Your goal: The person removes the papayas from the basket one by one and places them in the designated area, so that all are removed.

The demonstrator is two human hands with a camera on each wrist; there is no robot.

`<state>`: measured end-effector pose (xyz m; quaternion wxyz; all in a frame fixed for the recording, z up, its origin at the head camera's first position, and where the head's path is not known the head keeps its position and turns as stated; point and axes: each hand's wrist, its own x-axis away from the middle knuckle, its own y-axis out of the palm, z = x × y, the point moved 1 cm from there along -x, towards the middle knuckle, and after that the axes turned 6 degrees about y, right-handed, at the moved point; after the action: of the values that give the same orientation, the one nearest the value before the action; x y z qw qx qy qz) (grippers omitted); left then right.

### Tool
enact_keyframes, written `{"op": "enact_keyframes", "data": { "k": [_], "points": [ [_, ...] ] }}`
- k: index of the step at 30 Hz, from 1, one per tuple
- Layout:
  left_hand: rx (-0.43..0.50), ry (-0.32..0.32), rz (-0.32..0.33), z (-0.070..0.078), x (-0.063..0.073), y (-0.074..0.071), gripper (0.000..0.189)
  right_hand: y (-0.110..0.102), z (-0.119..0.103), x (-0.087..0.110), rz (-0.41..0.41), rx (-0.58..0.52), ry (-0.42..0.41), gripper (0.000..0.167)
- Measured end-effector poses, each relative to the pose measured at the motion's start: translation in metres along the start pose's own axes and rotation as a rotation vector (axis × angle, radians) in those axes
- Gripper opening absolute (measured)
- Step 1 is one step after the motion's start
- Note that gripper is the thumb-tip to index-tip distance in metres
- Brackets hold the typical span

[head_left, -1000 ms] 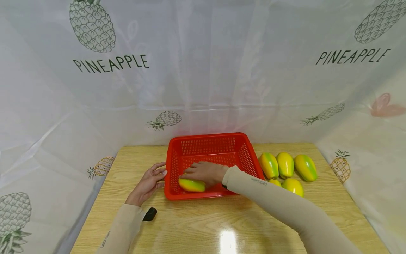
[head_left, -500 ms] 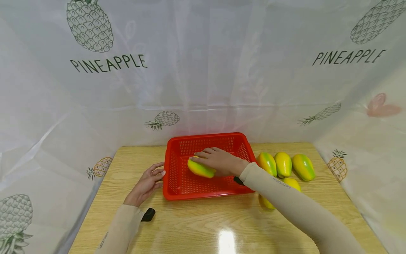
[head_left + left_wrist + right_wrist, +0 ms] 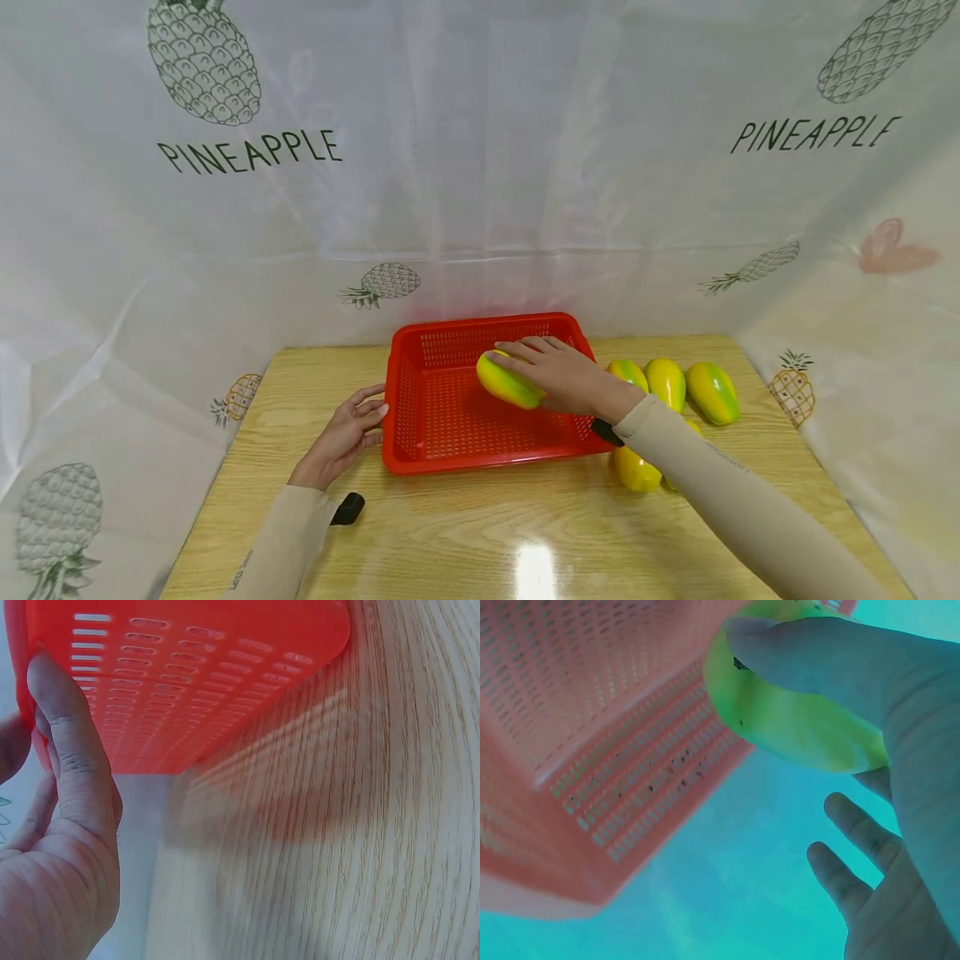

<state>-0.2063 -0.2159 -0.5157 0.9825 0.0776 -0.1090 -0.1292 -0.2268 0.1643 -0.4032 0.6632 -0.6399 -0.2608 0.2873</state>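
Note:
My left hand holds the left rim of a red plastic basket; in the left wrist view its thumb and fingers are at that rim. Above the right half of the basket my right hand grips a yellow-green mango from above. The right wrist view shows the thumb lying over this mango, which has a dark spot near one end. Two lower fingers of that hand stand off the fruit. Inside the basket I see the slotted bottom on the left side.
Several more mangoes lie on the wooden table right of the basket, partly hidden by my right forearm. A white curtain printed with pineapples hangs behind and at both sides. A black strap piece shows by my left wrist.
My right hand has lifted the mango from the basket's front left and carried it rightward. The left hand stays at the rim.

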Motion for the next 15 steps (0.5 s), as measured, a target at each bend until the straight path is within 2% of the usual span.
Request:
{"op": "enact_keyframes", "data": {
  "k": [8,15],
  "points": [
    [0.028,-0.002,-0.013,0.002,-0.002,0.000,0.057,-0.008,0.013,0.033,0.154,-0.113,0.022,0.108],
    [0.016,0.005,-0.012,0.003,-0.002,0.001,0.059,-0.007,0.025,0.064,0.150,-0.156,0.105,0.112]
  ]
}}
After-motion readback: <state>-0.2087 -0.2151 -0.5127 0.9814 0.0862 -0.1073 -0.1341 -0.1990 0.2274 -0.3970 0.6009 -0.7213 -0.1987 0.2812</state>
